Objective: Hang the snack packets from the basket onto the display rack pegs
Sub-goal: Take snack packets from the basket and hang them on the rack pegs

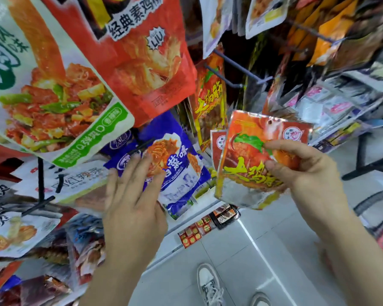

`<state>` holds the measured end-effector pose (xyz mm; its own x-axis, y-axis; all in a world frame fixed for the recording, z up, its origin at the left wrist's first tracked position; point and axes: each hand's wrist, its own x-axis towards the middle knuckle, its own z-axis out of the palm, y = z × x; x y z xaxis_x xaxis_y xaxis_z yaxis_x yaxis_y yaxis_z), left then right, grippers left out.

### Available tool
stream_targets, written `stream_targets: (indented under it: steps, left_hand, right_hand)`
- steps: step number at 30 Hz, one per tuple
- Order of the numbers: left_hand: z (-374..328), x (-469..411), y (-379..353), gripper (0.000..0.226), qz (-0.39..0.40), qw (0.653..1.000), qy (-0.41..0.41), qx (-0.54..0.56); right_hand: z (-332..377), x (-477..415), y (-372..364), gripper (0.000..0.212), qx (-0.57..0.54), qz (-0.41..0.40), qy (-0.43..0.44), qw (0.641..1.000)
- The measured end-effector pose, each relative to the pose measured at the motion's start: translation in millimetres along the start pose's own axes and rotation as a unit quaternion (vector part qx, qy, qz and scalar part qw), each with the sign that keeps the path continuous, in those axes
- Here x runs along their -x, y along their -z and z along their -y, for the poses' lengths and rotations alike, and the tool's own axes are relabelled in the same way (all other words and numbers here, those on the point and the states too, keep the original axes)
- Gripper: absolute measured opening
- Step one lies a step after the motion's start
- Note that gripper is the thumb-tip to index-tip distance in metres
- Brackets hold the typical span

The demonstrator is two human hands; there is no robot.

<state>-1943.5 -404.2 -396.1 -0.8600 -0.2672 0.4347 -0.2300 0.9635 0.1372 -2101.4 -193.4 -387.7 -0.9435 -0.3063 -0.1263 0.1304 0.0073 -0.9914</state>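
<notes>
My right hand (pixel 301 171) pinches an orange-red snack packet (pixel 252 155) with yellow lettering, thumb on its front, and at least one more identical packet lies behind it. Its hang hole is near the top edge. My left hand (pixel 133 195) reaches out with straight fingers that touch a purple packet (pixel 181 168) hanging on the rack. A bare dark peg (pixel 237 67) juts out above the held packet, beside a hanging packet of the same orange-red kind (pixel 210 102). No basket is in view.
Large red (pixel 142 51) and white-green (pixel 42 85) packets hang close on the upper left. More filled pegs crowd the right side (pixel 341 40). Below are a white floor, small red boxes (pixel 197 233) on a low shelf, and my shoes (pixel 210 283).
</notes>
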Motion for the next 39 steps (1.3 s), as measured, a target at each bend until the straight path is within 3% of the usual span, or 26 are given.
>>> stream_targets:
  steps: [2,4,5,7,8,9,10,12,14,16,17,20,22,24,27,29,31,33,35,37,39]
  left_hand:
    - [-18.2,2.4,-0.7,0.042,0.021,0.994,0.013,0.106]
    - [-44.3,-4.3,1.6,0.042,0.07,0.957,0.122,0.253]
    - [-58.0,-10.9,3.6,0.045,0.11,0.917,0.188,0.334]
    - [-77.6,-24.0,4.2,0.049,0.158,0.793,0.292,0.511]
    - [-83.8,-30.2,4.9,0.041,0.164,0.731,0.333,0.572]
    - [-89.5,-35.7,6.9,0.027,0.163,0.69,0.363,0.604]
    - [-95.0,-39.3,9.5,0.016,0.156,0.675,0.384,0.61]
    - [-105.1,-40.0,9.9,0.013,0.122,0.67,0.409,0.607]
    - [-114.0,-37.4,7.6,0.014,0.055,0.68,0.42,0.599]
    - [-123.8,-34.5,5.9,0.022,-0.02,0.74,0.387,0.549]
    - [-131.7,-31.3,5.3,0.027,-0.036,0.778,0.36,0.513]
    - [-168.3,-12.1,-1.2,0.027,-0.004,0.845,0.276,0.458]
    - [-189.2,0.4,-7.6,0.028,0.002,0.876,0.196,0.441]
    - [-198.6,9.4,-14.2,0.033,0.029,0.909,0.111,0.4]
    - [-205.4,8.7,-18.8,0.038,0.06,0.912,0.089,0.396]
    - [-213.3,4.6,-16.5,0.036,0.059,0.918,0.092,0.382]
    - [-218.0,0.1,-15.9,0.03,0.053,0.904,0.144,0.399]
    - [-216.8,-5.7,-17.0,0.025,0.08,0.85,0.229,0.467]
    - [-215.4,-14.7,-15.7,0.018,0.113,0.78,0.288,0.544]
    - [-212.1,-22.5,-11.5,0.018,0.121,0.709,0.353,0.599]
    - [-199.2,-28.3,-6.7,0.025,0.073,0.682,0.404,0.605]
  right_hand:
    - [2.8,4.0,4.5,0.036,-0.01,0.02,0.004,1.0]
    - [6.7,8.8,6.4,0.038,-0.01,0.034,0.009,0.999]
    - [8.4,10.8,6.5,0.039,-0.017,0.04,0.009,0.999]
    - [12.0,14.4,7.4,0.043,-0.041,0.06,0.009,0.997]
    - [14.5,16.0,8.1,0.047,-0.05,0.071,0.011,0.996]
    - [16.2,17.7,9.7,0.055,-0.056,0.081,0.01,0.995]
    - [17.4,19.3,12.1,0.067,-0.066,0.087,0.004,0.994]
    - [20.4,21.7,17.5,0.089,-0.099,0.078,-0.02,0.992]
    - [23.2,25.2,22.8,0.095,-0.041,0.031,-0.014,0.999]
    - [24.3,32.5,29.3,0.095,0.105,-0.019,0.015,0.994]
    - [24.2,38.2,30.7,0.09,0.125,-0.008,0.014,0.992]
    - [20.8,62.7,21.7,0.081,0.006,0.119,-0.01,0.993]
    - [20.6,72.5,19.6,0.048,-0.055,0.08,-0.013,0.995]
    - [22.6,73.4,25.7,0.02,-0.143,-0.001,-0.088,0.986]
    - [13.9,66.2,45.6,0.03,-0.195,-0.024,-0.179,0.964]
    - [9.7,62.1,52.5,0.058,-0.215,-0.005,-0.186,0.959]
    - [4.0,60.4,59.1,0.078,-0.251,0.023,-0.169,0.953]
    - [-2.7,61.1,66.9,0.079,-0.264,0.058,-0.147,0.952]
    - [-3.1,62.3,71.2,0.067,-0.252,0.077,-0.132,0.956]
    - [-1.9,59.6,74.6,0.045,-0.234,0.047,-0.14,0.961]
    - [2.0,53.1,79.1,0.029,-0.215,-0.01,-0.158,0.964]
